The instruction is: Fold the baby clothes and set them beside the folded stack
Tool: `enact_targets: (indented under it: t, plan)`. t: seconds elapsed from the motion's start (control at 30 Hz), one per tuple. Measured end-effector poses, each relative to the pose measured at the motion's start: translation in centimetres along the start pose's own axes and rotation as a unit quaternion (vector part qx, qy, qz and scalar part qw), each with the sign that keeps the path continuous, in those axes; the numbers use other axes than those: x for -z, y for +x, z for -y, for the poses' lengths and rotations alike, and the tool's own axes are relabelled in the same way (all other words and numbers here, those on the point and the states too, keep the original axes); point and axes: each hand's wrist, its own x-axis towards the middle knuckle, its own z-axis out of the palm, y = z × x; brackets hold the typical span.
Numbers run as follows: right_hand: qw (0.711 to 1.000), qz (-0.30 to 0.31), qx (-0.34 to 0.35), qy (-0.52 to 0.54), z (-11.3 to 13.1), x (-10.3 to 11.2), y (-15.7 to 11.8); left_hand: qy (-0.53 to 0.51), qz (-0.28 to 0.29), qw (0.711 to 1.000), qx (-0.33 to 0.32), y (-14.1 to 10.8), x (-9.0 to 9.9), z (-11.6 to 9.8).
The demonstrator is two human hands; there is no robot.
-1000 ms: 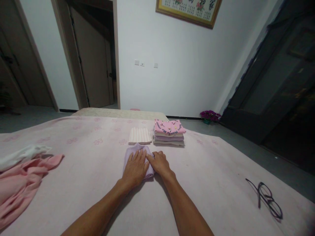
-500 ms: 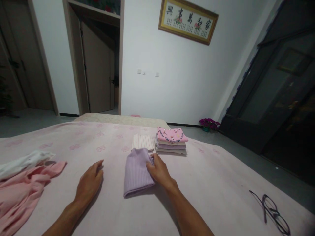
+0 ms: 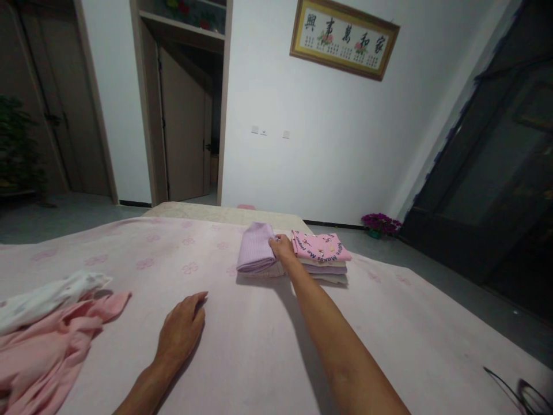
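Note:
My right hand [image 3: 282, 248] is closed on the right edge of a folded lilac ribbed garment [image 3: 256, 246]. That garment lies over a folded pale striped cloth [image 3: 276, 270], whose lower edge shows beneath it. Just to the right is a stack of folded clothes, topped by a pink printed garment [image 3: 320, 246] with dark lettering. My left hand [image 3: 182, 325] rests on the pink flowered sheet [image 3: 233, 357], holding nothing, its thumb and fingers slightly apart. Farther left lie a crumpled pink garment [image 3: 56, 346] and a crumpled white one [image 3: 56, 294].
Black-framed glasses [image 3: 525, 395] lie at the lower right, partly cut off by the frame. Beyond the bed's far edge stand purple flowers [image 3: 380, 223] on the floor. A door [image 3: 185, 127] stands ajar in the back wall, and a leafy plant [image 3: 19, 150] is at the left.
My right hand has carried the lilac garment forward, from the bare sheet onto the striped cloth. The left hand stays low on the sheet. The whole view has shifted somewhat.

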Motion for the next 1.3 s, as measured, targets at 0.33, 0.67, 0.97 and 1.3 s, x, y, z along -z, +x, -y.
enact_targets:
  t: [0.33,0.67,0.97,1.3]
  plan:
    - [0.998,-0.011,-0.022,-0.064,-1.5,-1.4,2.5,-0.008,-0.003,1.0,-0.011,0.3,-0.2,-0.4]
    - [0.978,-0.01,0.086,-0.187,-1.7,-3.1,0.7,-0.006,-0.001,1.0,-0.029,0.3,-0.1,-0.6]
    - [0.894,0.117,0.189,-0.388,-2.9,-5.4,-0.2,-0.007,0.002,0.998,-0.06,0.2,-0.3,-0.4]
    - [0.865,0.14,0.269,-0.4,-5.2,-4.1,0.0,0.0,-0.003,0.997,-0.072,0.3,-0.6,-0.1]
